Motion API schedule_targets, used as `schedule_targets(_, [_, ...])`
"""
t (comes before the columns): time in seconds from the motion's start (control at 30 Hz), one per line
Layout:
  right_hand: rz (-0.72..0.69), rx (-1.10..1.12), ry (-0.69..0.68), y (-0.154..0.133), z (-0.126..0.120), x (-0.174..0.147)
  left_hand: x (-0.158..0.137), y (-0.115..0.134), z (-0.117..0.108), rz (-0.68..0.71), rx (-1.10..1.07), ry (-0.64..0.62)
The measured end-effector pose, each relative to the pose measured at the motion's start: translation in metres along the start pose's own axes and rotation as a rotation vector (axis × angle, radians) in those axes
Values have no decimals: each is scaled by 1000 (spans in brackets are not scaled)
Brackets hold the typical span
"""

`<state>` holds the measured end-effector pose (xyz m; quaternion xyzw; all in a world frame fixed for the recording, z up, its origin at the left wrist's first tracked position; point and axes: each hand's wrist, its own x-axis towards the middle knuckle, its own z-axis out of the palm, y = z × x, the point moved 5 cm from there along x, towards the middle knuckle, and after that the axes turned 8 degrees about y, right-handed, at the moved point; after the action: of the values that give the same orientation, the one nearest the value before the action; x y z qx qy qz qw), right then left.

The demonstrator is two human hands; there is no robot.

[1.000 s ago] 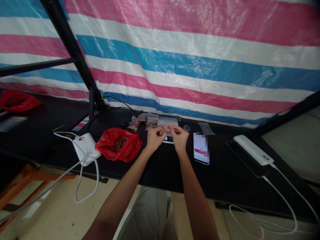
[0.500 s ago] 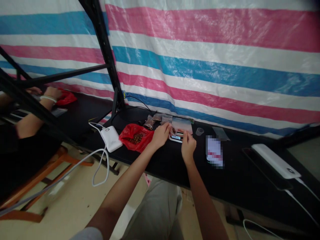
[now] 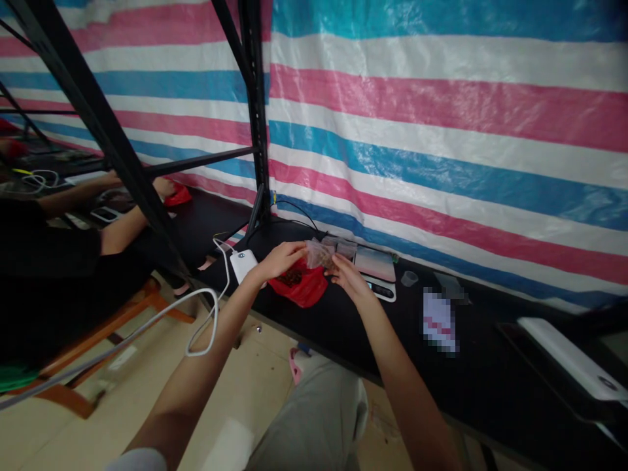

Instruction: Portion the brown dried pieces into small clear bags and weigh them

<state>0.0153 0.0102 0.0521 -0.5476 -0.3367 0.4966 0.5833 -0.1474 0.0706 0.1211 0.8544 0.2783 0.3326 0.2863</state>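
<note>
In the head view, we see our right hand (image 3: 349,279) pinching the right end of a small clear plastic bag (image 3: 320,254) with light-brown contents. Our left hand (image 3: 283,260) has its fingertips at the bag's left edge; whether they grip it, we cannot tell. We have the small bag raised by the far side of a crinkled red plastic bag (image 3: 309,292), which sits open on the black worktop (image 3: 341,324) with dark brown pieces (image 3: 293,278) inside. Right of it we see a flat, pale rectangular scale (image 3: 377,265), then a clear round plastic cup (image 3: 409,279).
</note>
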Motion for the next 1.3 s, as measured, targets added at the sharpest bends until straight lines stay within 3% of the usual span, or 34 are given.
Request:
schedule_targets(0.13, [45,-27,22,1,5,21,-17,-31,-20,44,356,-81])
schedule_targets(0.23, [43,-112,40,4,6,31,-28,-53,-21,91,614,-108])
schedule_targets(0.4, [6,-241,5,8,13,39,-34,-59,-14,193,760,-76])
schedule_targets(0.63, [-18,-393,36,9,21,43,-27,-56,-30,9,637,97])
schedule_targets(1.03, [-529,-1048,60,-28,51,17,-39,-95,-36,-400,267,588])
schedule_targets(1.17, [-559,-1164,60,-32,59,8,-41,-102,-34,-425,143,664])
schedule_targets(1.3, [-611,-1175,40,-34,65,4,-42,-92,-35,-381,227,695])
